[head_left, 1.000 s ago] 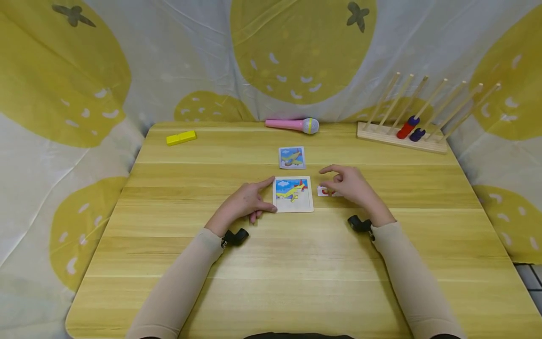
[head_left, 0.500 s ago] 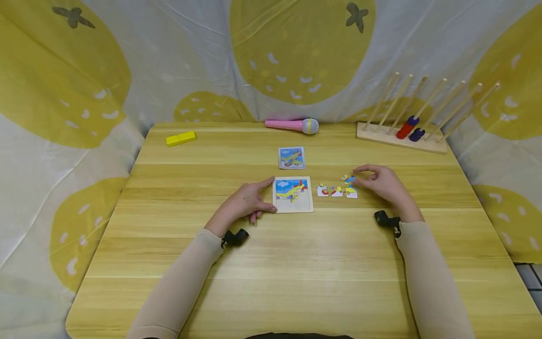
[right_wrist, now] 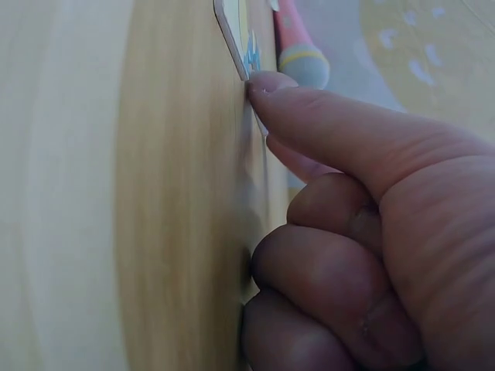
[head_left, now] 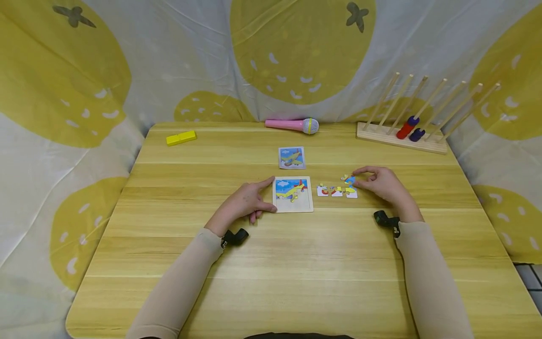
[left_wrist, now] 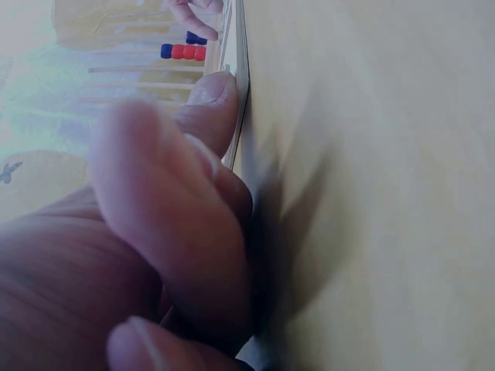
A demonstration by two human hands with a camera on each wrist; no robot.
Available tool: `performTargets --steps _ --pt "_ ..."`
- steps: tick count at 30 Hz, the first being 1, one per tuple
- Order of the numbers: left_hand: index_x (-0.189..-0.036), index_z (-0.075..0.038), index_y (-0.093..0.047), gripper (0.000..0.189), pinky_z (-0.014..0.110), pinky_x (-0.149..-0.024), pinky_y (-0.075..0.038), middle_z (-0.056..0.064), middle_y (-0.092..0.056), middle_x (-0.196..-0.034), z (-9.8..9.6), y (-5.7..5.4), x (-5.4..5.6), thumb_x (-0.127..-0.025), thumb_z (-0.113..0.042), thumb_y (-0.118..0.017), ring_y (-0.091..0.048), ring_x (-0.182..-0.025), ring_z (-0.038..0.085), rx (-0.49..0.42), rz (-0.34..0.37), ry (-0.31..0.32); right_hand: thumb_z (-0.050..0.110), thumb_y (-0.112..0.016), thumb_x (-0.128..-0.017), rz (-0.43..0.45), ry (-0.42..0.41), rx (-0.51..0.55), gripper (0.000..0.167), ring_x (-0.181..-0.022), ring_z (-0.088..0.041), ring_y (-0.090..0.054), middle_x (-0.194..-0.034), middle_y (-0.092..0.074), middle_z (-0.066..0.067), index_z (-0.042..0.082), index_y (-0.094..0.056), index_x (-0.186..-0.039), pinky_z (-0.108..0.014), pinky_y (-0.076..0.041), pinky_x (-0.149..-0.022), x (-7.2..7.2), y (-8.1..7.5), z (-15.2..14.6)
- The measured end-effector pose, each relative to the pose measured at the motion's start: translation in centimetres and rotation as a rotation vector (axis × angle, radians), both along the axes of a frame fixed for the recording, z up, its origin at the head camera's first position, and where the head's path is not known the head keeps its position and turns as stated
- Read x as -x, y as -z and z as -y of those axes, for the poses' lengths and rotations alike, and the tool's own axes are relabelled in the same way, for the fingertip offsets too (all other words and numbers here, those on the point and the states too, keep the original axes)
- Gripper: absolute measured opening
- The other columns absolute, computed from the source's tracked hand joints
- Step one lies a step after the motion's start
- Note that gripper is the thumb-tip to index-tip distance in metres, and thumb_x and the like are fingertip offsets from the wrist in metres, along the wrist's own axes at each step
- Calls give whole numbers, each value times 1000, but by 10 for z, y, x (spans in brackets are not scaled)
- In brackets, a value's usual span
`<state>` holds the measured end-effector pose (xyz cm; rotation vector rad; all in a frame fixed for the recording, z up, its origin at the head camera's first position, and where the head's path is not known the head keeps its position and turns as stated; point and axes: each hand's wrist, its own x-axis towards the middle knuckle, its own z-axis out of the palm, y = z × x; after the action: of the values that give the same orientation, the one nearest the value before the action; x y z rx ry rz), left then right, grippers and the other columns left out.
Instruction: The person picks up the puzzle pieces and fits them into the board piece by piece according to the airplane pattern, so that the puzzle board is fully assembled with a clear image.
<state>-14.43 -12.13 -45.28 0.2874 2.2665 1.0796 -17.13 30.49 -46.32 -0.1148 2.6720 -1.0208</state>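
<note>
My left hand (head_left: 245,200) rests at the left side of a square jigsaw board (head_left: 295,205), which has a partly filled airplane picture. Its index fingertip touches the upper left corner, and its thumb presses the lower left one. To the right of the board, several loose puzzle pieces (head_left: 338,192) lie in a row. My right hand (head_left: 383,184) pinches a blue puzzle piece (head_left: 349,180) just above that row, between thumb and index finger. In the right wrist view the other fingers (right_wrist: 317,270) are curled under, near the tabletop.
Behind the board lies a small airplane picture card (head_left: 292,158). A pink toy microphone (head_left: 292,125) and a yellow block (head_left: 181,138) lie along the back edge. A wooden peg rack (head_left: 402,137) with red and dark blue beads stands at the back right, before a patterned cloth (head_left: 203,56).
My right hand has moved right, off the row of loose pieces, to the blue piece, uncovering the row. For the last half second it barely moves. My left hand keeps its place.
</note>
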Motion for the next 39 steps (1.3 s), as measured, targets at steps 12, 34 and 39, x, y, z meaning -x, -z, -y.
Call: performTargets --steps 12,34,39 --pt "-170 -31 -25 102 35 -47 -57 5 -63 -55 0 2 1 -90 -34 -87 -61 -42 18 -9 -11 15 42 -76 -98 -65 5 -29 39 -56 -12 -33 -62 -39 5 12 -77 -123 -30 -29 -57 1 4 3" --pt "-170 -32 -25 101 40 -51 -61 6 -64 -55 0 3 2 -90 -33 -87 -61 -42 18 -12 3 14 28 -80 -96 -137 -170 35 26 -52 -10 -33 -60 -40 6 10 -78 -115 -23 -29 -51 -10 -4 73" --pt "-171 -32 -24 102 41 -51 -61 6 -65 -56 1 3 2 -91 -33 -87 -62 -42 19 -26 12 13 27 -80 -96 -126 -268 52 24 -54 -10 -34 -60 -41 7 11 -78 -114 -23 -29 -54 -17 -4 108"
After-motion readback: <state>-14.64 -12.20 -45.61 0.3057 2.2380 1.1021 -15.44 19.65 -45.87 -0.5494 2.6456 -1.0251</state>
